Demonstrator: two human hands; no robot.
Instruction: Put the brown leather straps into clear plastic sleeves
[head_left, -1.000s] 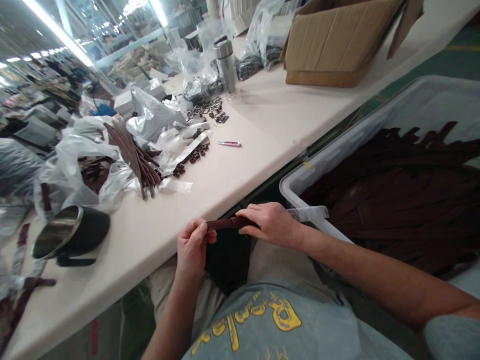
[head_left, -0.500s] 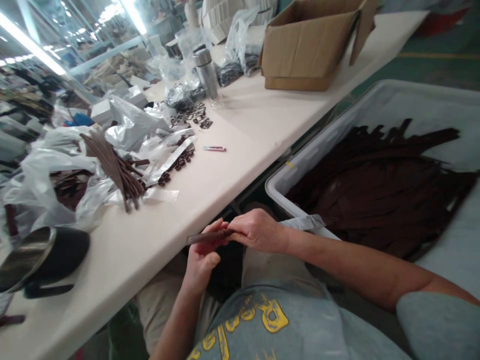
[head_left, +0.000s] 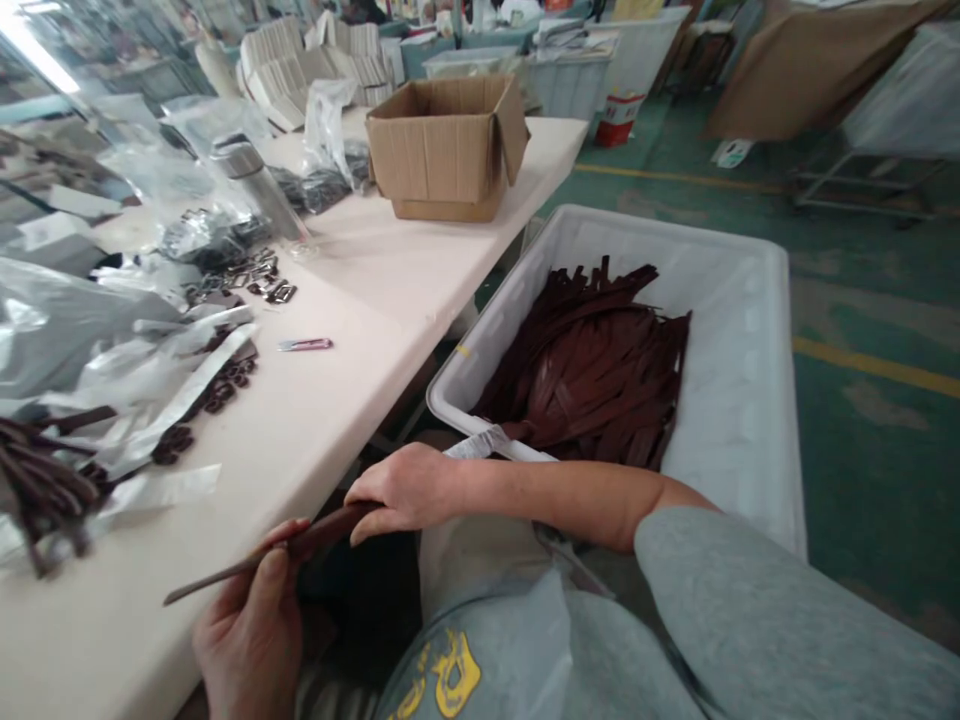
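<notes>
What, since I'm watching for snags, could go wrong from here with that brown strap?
The brown strap juts past the left hand, so its tip could bump the table. The clear plastic strip appears to cross the rim of the white bin and might catch there.

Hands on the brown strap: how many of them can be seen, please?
2. The left hand holds the brown strap near the table; the right hand holds it nearer the white bin. No other hand shows on it.
</notes>
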